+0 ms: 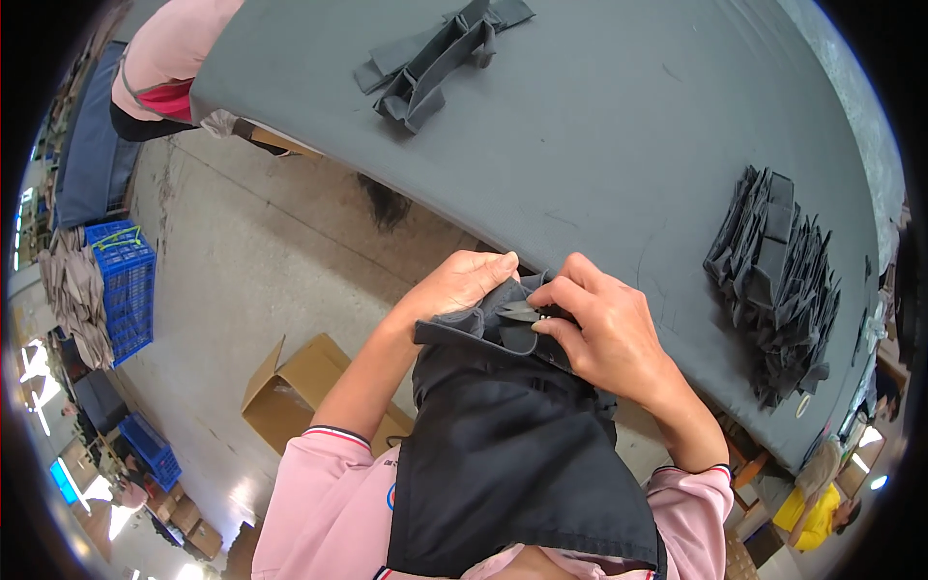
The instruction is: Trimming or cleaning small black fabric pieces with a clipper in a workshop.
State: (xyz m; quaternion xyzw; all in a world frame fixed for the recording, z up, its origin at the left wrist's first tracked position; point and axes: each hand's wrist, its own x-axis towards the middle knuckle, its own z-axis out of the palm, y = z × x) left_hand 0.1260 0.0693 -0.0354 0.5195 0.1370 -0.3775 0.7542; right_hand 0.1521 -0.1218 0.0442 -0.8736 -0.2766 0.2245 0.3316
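My left hand (456, 288) grips a dark grey sewn fabric piece (462, 334) close in front of my black apron, at the near edge of the table. The thumb presses on the fabric's upper edge, and the other fingers are partly hidden. In my right hand (611, 331) is a small pair of thread snips (519, 311), pinched between thumb and fingers. Its pointed metal blades reach left over the fabric, slightly apart. Part of the snips is covered by my fingers.
On the grey-covered table (599, 126) lie folded grey fabric strips (425, 82) at the far left and a thick pile of similar pieces (768, 271) at the right. A cardboard box (314, 372) and a blue crate (126, 300) stand left. Another person's pink sleeve (169, 58) shows at upper left.
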